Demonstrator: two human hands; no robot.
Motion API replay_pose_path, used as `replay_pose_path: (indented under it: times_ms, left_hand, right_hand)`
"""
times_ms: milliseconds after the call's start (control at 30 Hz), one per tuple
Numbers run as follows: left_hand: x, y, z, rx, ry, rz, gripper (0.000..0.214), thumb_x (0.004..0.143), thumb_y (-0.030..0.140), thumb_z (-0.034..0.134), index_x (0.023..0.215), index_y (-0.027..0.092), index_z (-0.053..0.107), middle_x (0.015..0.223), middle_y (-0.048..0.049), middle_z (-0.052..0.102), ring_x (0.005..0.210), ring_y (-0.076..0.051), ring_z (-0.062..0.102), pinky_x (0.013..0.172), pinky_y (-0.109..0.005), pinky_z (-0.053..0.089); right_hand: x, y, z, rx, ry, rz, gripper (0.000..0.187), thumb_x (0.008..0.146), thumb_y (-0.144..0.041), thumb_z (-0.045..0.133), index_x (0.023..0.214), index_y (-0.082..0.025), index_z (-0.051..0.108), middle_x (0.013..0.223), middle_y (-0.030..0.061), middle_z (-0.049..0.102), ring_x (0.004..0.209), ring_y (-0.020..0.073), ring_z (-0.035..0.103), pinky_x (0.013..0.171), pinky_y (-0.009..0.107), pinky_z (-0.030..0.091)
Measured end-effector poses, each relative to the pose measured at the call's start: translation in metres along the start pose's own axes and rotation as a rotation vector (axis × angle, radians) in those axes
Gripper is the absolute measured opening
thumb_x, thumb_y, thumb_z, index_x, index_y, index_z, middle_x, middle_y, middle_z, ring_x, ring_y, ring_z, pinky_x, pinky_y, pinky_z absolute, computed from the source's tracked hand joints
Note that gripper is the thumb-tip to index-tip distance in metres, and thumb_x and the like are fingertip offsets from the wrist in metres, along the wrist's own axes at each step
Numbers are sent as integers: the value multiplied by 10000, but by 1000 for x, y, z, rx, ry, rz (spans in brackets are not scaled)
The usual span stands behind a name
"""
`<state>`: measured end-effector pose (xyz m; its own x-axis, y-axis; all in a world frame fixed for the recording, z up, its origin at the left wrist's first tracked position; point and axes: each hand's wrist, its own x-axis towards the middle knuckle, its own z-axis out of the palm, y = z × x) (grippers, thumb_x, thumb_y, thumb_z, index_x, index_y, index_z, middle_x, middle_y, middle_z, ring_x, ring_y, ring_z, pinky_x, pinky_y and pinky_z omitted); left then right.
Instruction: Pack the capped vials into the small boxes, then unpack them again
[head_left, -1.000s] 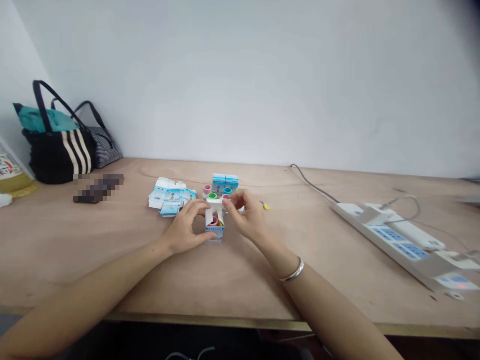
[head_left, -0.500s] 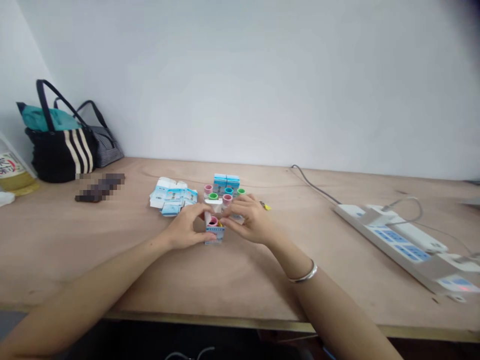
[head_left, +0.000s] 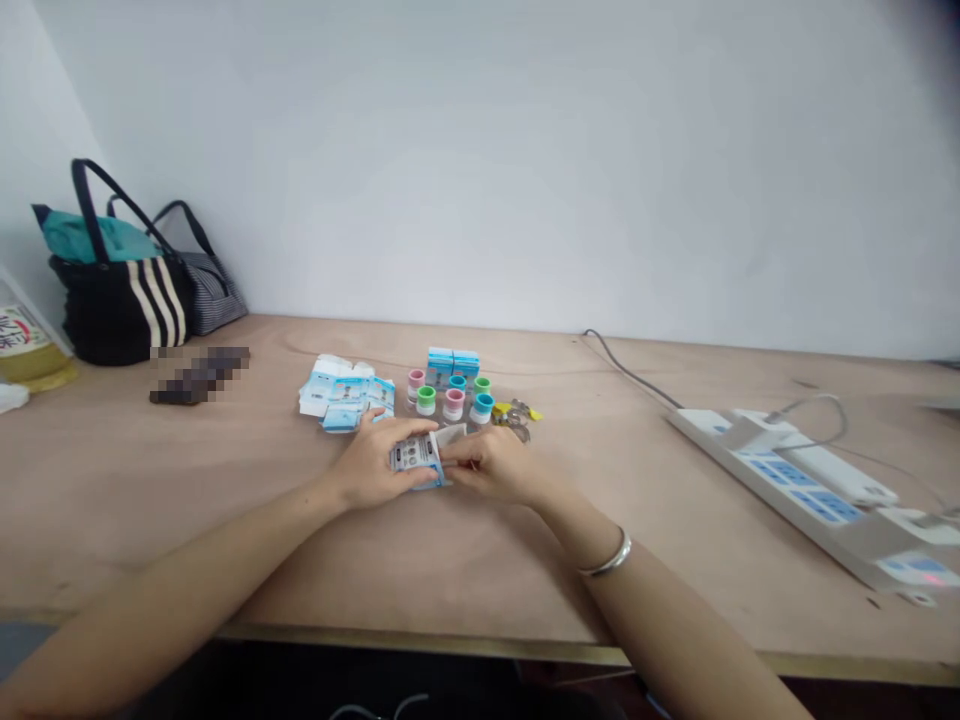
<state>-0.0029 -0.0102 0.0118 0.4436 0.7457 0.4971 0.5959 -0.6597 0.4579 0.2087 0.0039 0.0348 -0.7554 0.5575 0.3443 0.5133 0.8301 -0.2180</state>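
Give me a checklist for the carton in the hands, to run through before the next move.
1. Grip: ok. The left hand and right hand both hold the small carton.
2. Carton closed: not ok. A white flap stands open near the right hand's fingers.
3. Contents inside the carton: cannot tell. The carton and fingers hide them.
4. Bottles with coloured caps: ok. They stand upright behind the hands.
5. Blue-and-white boxes: ok. Two stand side by side behind the bottles.
6. Pile of flat cartons: ok. It lies beyond the left hand, within its reach.
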Motion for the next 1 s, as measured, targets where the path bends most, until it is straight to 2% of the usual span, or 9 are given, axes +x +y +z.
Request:
replay_pose_path:
  times_ms: [67, 133, 367, 467, 600, 667, 800, 1000]
  left_hand:
    - [-1, 0, 1, 13, -43, 11, 456, 736, 423, 630, 1153, 263, 538, 1168, -36, 630, 1074, -245, 570, 1068, -501, 190]
    - [-1, -1, 2, 26, -67, 14, 458, 733, 426, 633, 1153, 266, 545, 1149, -32, 641, 1061, -247, 578, 1067, -502, 193]
    - [0, -1, 0, 33, -126, -2, 484, 720, 432, 641, 1174, 293, 547, 1139, -23, 649, 1073, -252, 573, 1077, -515, 168]
    - [1, -1, -2, 34, -155, -12, 481, 713, 419, 644, 1171, 302, 555, 1142, -16, 649, 1078, -256, 570, 1076, -520, 158]
    - [1, 0, -6, 29, -191, -4, 497, 709, 427, 647, 1183, 320, 542, 1181, 1, 629, 1112, -259, 550, 1083, -518, 140]
    - [0, 1, -8, 19, -210, 12, 496, 720, 424, 642, 1191, 311, 535, 1204, -8, 615, 1123, -256, 542, 1093, -514, 107]
    - [-1, 2, -13, -2, -246, 36, 497, 730, 423, 639, 1198, 300, 526, 1210, -18, 611, 1113, -242, 545, 1097, -497, 97]
    - [-2, 1, -14, 0, -261, 62, 505, 734, 413, 640, 1210, 304, 510, 1227, -30, 597, 1132, -251, 531, 1078, -510, 119]
  right_hand:
    - [1, -1, 3, 38, -65, 14, 199, 747, -148, 520, 553, -148, 564, 476, -41, 465, 447, 56, 346, 470, 205, 208]
    - [0, 0, 3, 91, -93, 32, 197, 750, -163, 517, 557, -147, 551, 469, -49, 437, 445, 53, 330, 467, 202, 206]
    - [-13, 23, -20, 213, -43, 174, 87, 709, -182, 556, 641, -141, 592, 501, -44, 468, 466, 61, 388, 469, 189, 268]
    - [-18, 33, -34, 261, 82, 233, 106, 722, -191, 540, 629, -145, 563, 557, -29, 473, 480, 68, 400, 465, 196, 299]
    - [-18, 39, -42, 243, 309, 239, 129, 751, -239, 561, 656, -157, 532, 754, 18, 508, 515, 68, 419, 483, 215, 366]
    - [-16, 38, -40, 220, 339, 216, 119, 772, -248, 557, 690, -167, 525, 802, 32, 512, 541, 78, 440, 500, 225, 395]
    - [-12, 36, -30, 185, 320, 168, 127, 822, -268, 528, 732, -179, 511, 842, 51, 517, 583, 100, 475, 538, 246, 440]
    - [-9, 36, -15, 64, 286, 169, 93, 831, -241, 506, 763, -179, 517, 875, 65, 519, 613, 111, 496, 574, 257, 440]
